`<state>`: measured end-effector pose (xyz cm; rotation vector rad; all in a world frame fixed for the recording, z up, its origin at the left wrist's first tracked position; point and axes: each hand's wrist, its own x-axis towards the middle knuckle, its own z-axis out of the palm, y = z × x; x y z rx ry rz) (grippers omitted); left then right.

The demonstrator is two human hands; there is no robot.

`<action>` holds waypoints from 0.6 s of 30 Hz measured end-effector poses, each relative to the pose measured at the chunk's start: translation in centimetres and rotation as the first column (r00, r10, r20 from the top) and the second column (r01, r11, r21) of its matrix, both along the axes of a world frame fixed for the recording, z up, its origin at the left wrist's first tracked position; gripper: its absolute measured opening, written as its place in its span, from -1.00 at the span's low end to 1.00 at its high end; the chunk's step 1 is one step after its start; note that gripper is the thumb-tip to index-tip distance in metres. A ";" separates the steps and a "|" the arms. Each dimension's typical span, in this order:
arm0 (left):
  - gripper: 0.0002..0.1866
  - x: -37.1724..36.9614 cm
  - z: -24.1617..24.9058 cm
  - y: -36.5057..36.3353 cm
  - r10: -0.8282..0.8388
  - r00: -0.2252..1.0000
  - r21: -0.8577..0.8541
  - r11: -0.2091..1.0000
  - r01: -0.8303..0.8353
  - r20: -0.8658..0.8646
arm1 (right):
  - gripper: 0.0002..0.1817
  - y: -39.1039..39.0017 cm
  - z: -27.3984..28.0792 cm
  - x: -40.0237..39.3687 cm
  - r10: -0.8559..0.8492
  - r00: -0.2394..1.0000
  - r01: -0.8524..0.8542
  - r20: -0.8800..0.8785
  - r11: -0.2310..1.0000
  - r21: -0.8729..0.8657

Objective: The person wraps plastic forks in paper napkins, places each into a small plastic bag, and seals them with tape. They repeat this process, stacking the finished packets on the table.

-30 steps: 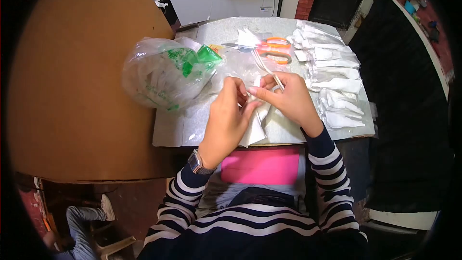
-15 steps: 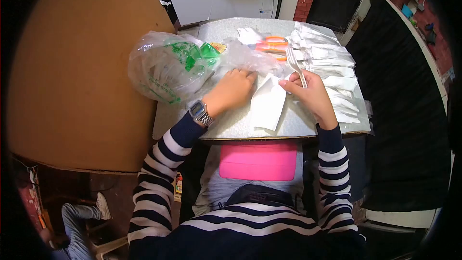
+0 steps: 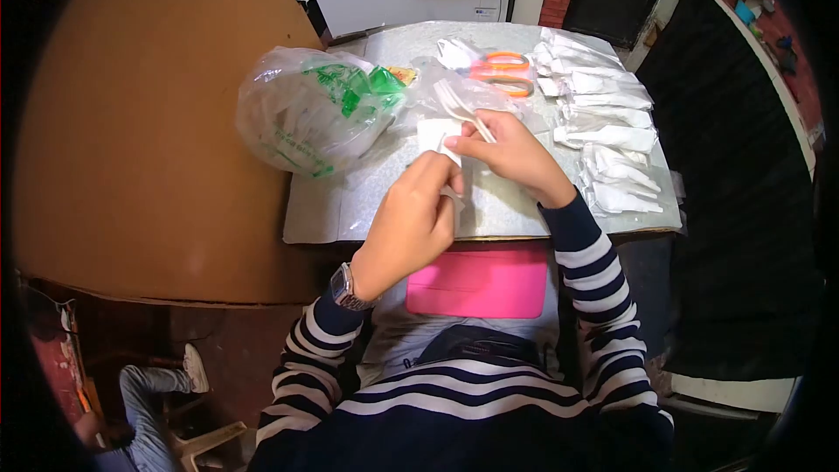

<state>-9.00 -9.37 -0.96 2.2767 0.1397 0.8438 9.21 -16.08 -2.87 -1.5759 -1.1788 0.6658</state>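
Note:
My right hand (image 3: 516, 157) is closed around a white plastic fork (image 3: 454, 105), whose tines point up and to the left. Its thumb also presses on a folded white paper napkin (image 3: 431, 133) just below the fork. My left hand (image 3: 411, 223) has its fingers curled over the lower part of the napkin, which is mostly hidden there. Both hands meet above the middle of the table (image 3: 350, 210). Behind them lie clear plastic sleeves (image 3: 419, 92) and scissors with orange handles (image 3: 507, 61), partly under the plastic.
A clear plastic bag with green print (image 3: 284, 114) stands at the left of the table. Several packets of wrapped white cutlery (image 3: 607, 135) line the right side. A pink case (image 3: 476, 284) rests on my lap. Another person's leg (image 3: 149, 393) shows at lower left.
My left hand has come off the tabletop and taken hold of the napkin. My right hand has moved left with the fork and napkin, and the fork leans further left.

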 end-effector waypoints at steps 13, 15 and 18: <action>-0.76 1.2 -4.6 3.2 0.034 0.992 0.147 0.989 -0.016 -0.122 | -0.61 -0.4 -0.8 1.7 -0.040 0.989 0.049 0.143 0.997 -0.059; -0.75 1.3 -4.8 3.1 0.029 0.992 0.188 0.982 -0.005 -0.127 | -0.61 -1.6 -0.4 2.3 -0.059 0.968 0.097 0.244 0.985 -0.146; -0.71 1.4 -4.6 2.9 0.041 0.993 0.286 0.958 -0.007 -0.114 | -0.65 -2.9 0.4 2.4 -0.042 0.957 0.110 0.287 0.968 -0.224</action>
